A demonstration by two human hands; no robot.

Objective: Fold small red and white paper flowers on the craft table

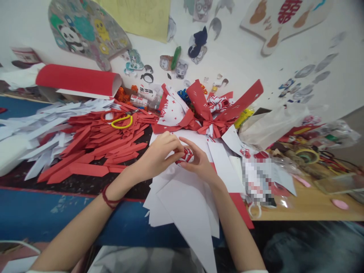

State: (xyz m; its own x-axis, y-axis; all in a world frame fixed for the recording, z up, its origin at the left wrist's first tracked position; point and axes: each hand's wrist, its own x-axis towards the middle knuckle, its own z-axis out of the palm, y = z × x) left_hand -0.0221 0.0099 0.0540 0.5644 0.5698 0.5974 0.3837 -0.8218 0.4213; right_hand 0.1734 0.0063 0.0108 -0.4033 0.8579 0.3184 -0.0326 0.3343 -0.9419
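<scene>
A small red-and-white folded paper ball (188,154) sits between my hands above the white sheets. Around its right side curves my right hand (200,161), with the thumb below and the fingers above it. My left hand (163,153) has its fingertips pinched together at the ball's left edge; what lies exactly between them is hidden. White paper sheets (184,201) are spread under both hands and hang over the table's front edge. To the left lies a heap of red folded paper strips (91,144).
White paper strips (45,125) pile up at the far left. Yellow-handled scissors (122,122) rest on the red strips. Behind my hands stand red wrapped paper bouquets (216,113) and a red paper roll (76,80). Tape and other clutter fill the wooden table (318,206) at right.
</scene>
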